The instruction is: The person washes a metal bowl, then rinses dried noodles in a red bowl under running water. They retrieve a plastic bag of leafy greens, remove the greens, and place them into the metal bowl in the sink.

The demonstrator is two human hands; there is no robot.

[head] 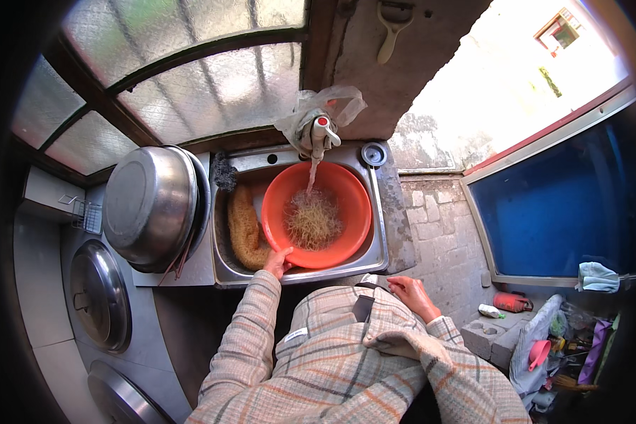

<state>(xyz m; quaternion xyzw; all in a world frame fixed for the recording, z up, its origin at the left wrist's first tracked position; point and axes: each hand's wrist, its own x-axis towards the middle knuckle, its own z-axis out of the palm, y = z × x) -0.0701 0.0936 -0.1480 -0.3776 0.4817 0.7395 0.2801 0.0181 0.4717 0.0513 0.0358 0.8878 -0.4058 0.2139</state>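
Observation:
My left hand (pixel 277 263) grips the near-left rim of an orange plastic basin (pixel 355 233), thumb on top of the edge. The basin sits in a stainless steel sink (pixel 380 254). Water runs from a faucet (pixel 318 139) with a red-dotted handle into it. Thin, pale yellowish strands (pixel 314 222), perhaps sprouts or noodles, lie in a tangled heap in the water. Beside the basin, in the sink's left part, rests a long brown loofah sponge (pixel 244 225). My right hand (pixel 414 298) hangs in front of my plaid coat, fingers loosely bent, with nothing visible in it.
Stacked metal basins (pixel 148 206) and chopsticks (pixel 179 262) stand left of the sink. A dark scouring pad (pixel 224 172) lies on its left edge, a drain strainer (pixel 373 154) at the back right corner. A peeler (pixel 391 40) hangs above. Concrete blocks (pixel 479 336) stand at right.

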